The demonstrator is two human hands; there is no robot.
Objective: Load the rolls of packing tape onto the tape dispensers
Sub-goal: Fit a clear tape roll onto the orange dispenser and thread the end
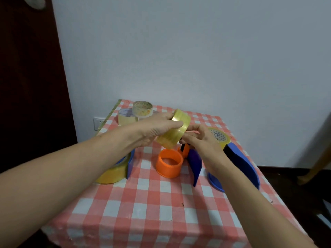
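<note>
My left hand grips a yellowish clear tape roll, tilted in the air above the table's middle. My right hand touches the roll's lower right edge with its fingertips. Directly below stands an orange dispenser core with a blue curved dispenser shell beside it. Under my left forearm a dispenser with a yellow tape roll on it rests on the cloth. At the right, another blue dispenser carries a yellow roll.
Spare tape rolls are stacked at the table's back left corner. The table has a red and white checked cloth. A dark door is at left, a wall socket low on the wall, a wooden chair leg at right.
</note>
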